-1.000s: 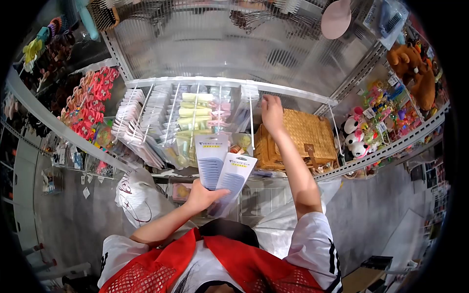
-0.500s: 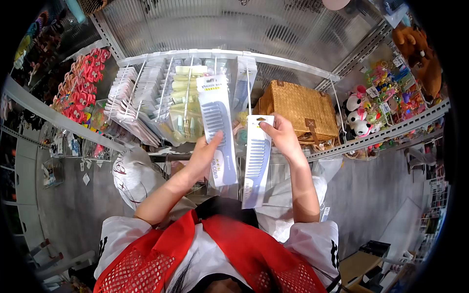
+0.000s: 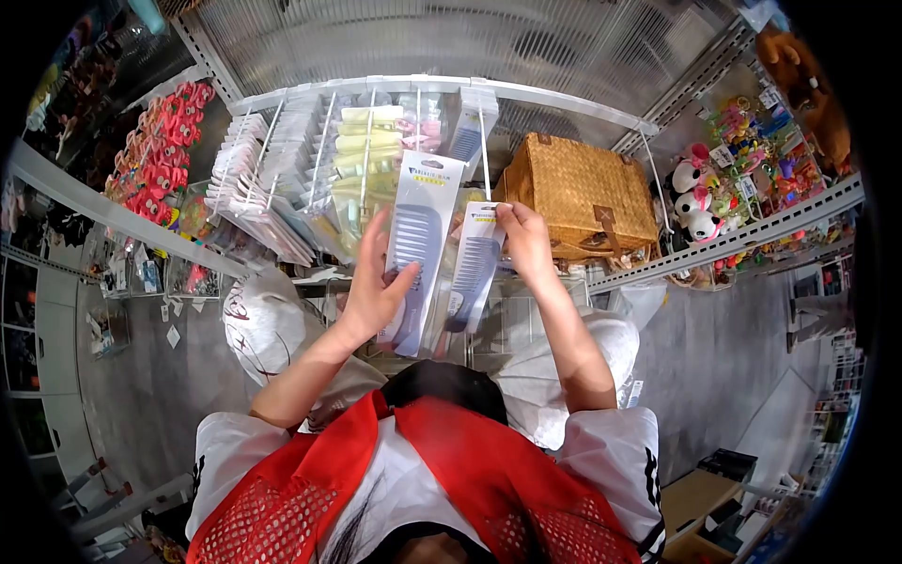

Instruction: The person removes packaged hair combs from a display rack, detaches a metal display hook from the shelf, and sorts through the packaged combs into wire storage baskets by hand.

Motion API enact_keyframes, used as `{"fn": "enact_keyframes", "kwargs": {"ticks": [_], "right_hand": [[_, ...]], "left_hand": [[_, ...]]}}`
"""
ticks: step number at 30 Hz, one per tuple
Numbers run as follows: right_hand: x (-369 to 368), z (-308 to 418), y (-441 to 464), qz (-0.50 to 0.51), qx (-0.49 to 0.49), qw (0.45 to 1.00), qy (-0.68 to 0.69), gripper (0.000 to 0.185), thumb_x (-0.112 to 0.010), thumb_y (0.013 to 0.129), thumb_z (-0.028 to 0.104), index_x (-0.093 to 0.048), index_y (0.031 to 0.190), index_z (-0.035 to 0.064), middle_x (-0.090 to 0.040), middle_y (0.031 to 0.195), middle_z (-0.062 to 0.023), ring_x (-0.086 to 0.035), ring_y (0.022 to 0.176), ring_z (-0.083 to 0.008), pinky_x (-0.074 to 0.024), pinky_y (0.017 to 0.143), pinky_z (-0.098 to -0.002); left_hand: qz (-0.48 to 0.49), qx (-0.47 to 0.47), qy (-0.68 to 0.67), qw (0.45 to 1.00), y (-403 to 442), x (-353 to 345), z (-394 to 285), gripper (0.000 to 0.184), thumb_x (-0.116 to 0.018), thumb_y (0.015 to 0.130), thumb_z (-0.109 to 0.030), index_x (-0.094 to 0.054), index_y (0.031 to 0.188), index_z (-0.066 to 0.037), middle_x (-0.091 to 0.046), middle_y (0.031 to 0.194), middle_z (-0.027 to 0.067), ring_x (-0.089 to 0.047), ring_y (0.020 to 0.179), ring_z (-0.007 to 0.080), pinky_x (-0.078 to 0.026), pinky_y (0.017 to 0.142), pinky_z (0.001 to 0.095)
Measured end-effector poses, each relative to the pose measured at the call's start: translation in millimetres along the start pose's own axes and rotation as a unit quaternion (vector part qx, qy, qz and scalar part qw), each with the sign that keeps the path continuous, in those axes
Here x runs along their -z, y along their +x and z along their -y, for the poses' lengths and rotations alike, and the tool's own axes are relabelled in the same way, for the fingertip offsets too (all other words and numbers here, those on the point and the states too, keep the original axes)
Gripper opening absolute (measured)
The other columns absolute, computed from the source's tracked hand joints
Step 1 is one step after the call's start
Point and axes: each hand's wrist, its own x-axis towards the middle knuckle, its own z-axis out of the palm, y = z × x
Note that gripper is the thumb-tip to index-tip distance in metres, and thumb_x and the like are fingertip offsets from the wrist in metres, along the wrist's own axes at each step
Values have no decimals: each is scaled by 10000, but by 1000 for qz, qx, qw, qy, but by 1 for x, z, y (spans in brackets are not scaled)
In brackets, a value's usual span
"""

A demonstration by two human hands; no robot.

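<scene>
Two packaged blue combs are held up side by side in front of the rack. My left hand (image 3: 378, 293) grips the larger comb pack (image 3: 420, 240), thumb over its front and fingers along its left side. In my right hand (image 3: 526, 240) the smaller comb pack (image 3: 474, 268) is pinched by its top right corner, near the hang hole. The two packs tilt slightly and nearly touch. Behind them, more packaged combs (image 3: 470, 132) hang on a hook, beside yellow-green packaged items (image 3: 368, 141) on other hooks.
A woven basket box (image 3: 583, 202) stands right of the hooks. White packs (image 3: 246, 179) hang at left, with red-pink trinkets (image 3: 167, 155) beyond. Plush keychains (image 3: 700, 211) hang at right behind a white rail (image 3: 742, 246). A white bag (image 3: 263, 320) is below, left of my arm.
The smaller comb pack has moved up and left, closer to the larger one, and its tilt has changed. The larger pack has shifted slightly right. My left fingers have spread at its edge.
</scene>
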Motion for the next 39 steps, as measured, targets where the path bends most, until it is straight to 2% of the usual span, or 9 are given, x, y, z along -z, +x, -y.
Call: {"fn": "enact_keyframes", "kwargs": {"ticks": [4,11,14,18,20,24,31,34,39], "right_hand": [[-3,-13,15,24,-78,994,77,305,-492,868,210,-524,675,-24,-435,503,-4,-424,494,-85,-334,448,-268],[-13,-39,90,-59,55,995,-53,249,-468,863,188,-607,845,-18,-544,575,-103,-542,569,-242,-430,601,-324],[-2,-24,79,-264,263,916,-150,238,-438,869,163,-593,907,-13,-576,682,-114,-565,682,-279,-431,659,-325],[16,5,9,-39,50,990,127,301,-369,912,198,-575,927,-21,-595,796,-40,-527,706,-133,-419,646,-257],[17,11,-8,11,69,997,27,262,-411,903,186,-568,926,-22,-589,764,-34,-512,677,-105,-415,624,-250],[10,7,-6,-26,30,999,-4,142,-556,816,105,-587,806,-33,-566,631,-56,-494,578,-79,-402,538,-229],[-6,-4,13,-62,126,988,-57,153,-564,831,120,-587,791,-26,-511,543,-24,-436,486,-66,-356,452,-227],[-6,-5,28,-87,126,985,-82,130,-567,804,135,-607,769,16,-562,587,-144,-560,514,-280,-409,468,-324],[-14,-9,84,-125,154,969,-146,143,-561,812,167,-616,782,39,-581,621,-146,-571,559,-313,-424,492,-362]], "left_hand": [[61,15,62,996,-9,3,14,613,-518,760,72,-258,1311,-1,-436,1214,184,-430,1128,195,-310,961,286],[68,-24,158,985,-9,-22,32,595,-556,742,9,-315,1285,-18,-415,1229,199,-430,1135,282,-326,948,325],[78,-33,197,977,-6,-23,37,618,-542,755,19,-270,1310,-9,-369,1274,186,-382,1171,270,-289,974,320],[62,-23,185,981,-10,-35,50,591,-534,759,-13,-295,1299,-31,-413,1212,208,-427,1109,334,-330,940,347],[68,7,186,980,-11,-42,53,577,-526,771,-25,-292,1299,-23,-411,1215,206,-421,1117,330,-327,941,347],[37,-24,188,981,-11,-50,75,511,-476,815,-34,-296,1292,-7,-416,1209,200,-422,1117,310,-326,939,347],[-7,42,129,991,0,-55,96,465,-439,844,-34,-302,1287,0,-414,1216,200,-427,1108,314,-337,926,348],[-17,16,153,988,16,-59,118,496,-449,833,-30,-285,1301,-10,-416,1219,201,-433,1093,330,-342,918,361],[-69,-96,297,948,76,-75,139,647,-491,787,-18,-169,1349,-30,-343,1261,215,-362,1142,361,-298,951,398]]}}
